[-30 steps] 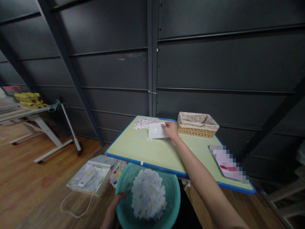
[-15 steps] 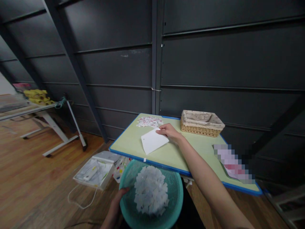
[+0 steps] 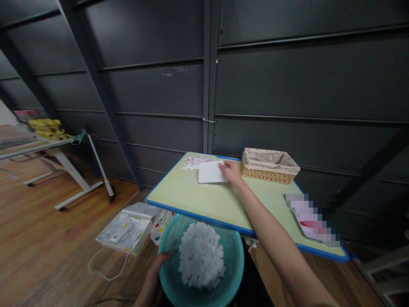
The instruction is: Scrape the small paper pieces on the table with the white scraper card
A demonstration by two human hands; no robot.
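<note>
My right hand (image 3: 230, 171) grips a white card (image 3: 211, 172) by its right edge, tilted above the pale green tabletop (image 3: 191, 198). Just behind the card lies a pile of small paper scraps (image 3: 193, 162), partly covered by it. Below the table's front edge, my left hand (image 3: 159, 266) holds the left rim of a teal plastic basket (image 3: 234, 266), thumb over the rim and the other fingers hidden. A heap of white paper pieces (image 3: 202, 256) fills the middle of that basket.
A cloth-lined wicker basket (image 3: 270, 172) stands at the table's back right. A blurred-out flat item (image 3: 308, 219) lies at the right edge. On the floor at left sits an open white box (image 3: 126, 232) with a cord. Another table (image 3: 41, 145) with yellow things stands far left.
My right hand has moved slightly right and up with the white card, whose near edge has lifted and turned level. The left hand still holds the teal basket.
</note>
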